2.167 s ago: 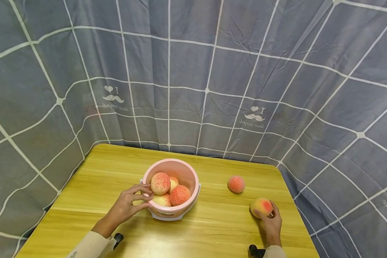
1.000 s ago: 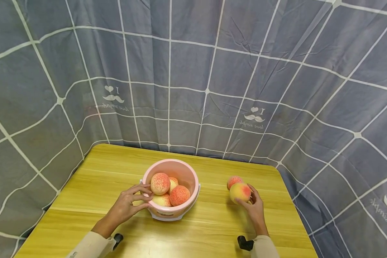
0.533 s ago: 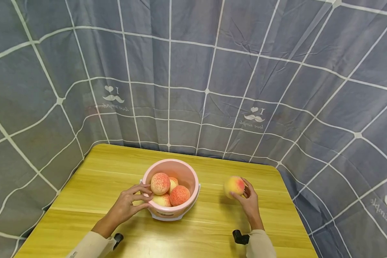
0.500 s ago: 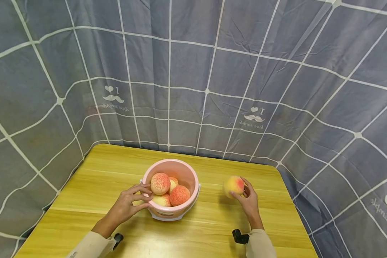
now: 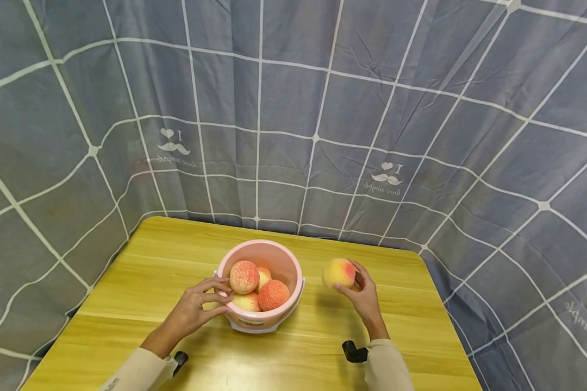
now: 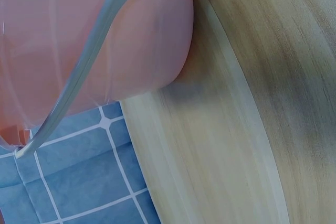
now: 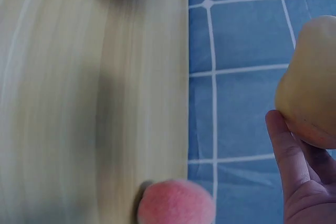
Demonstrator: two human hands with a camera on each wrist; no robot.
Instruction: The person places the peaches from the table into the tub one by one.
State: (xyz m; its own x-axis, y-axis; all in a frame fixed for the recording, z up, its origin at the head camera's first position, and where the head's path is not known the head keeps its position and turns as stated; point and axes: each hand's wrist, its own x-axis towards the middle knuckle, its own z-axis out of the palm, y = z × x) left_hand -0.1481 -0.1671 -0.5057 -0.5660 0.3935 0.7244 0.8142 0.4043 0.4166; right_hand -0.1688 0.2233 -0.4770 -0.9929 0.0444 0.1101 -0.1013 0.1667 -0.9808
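Observation:
In the head view a pink bucket (image 5: 259, 247) holds several red-and-yellow peaches, the topmost peach (image 5: 244, 277) lying against its left side. My left hand (image 5: 194, 307) grips the bucket's left rim, thumb on the near side and fingers over the edge. To the right of the bucket, my right hand (image 5: 364, 296) holds a yellow peach (image 5: 335, 273) with a red patch, raised above the table. The right wrist view shows that peach (image 7: 315, 85) against the thumb and fingers. A pinkish-red peach (image 7: 176, 203) rests on the table there; in the head view the right hand hides it.
A wooden-topped table (image 5: 166, 250) carries everything. Behind and around it hangs a grey-blue curtain (image 5: 283, 98) with white grid lines. The bucket's pale handle (image 6: 86, 69) hangs down its side in the left wrist view.
My right hand has carried the yellow peach left and away from the right side of the table, passing in front of the red peach. My left hand and the bucket stay put.

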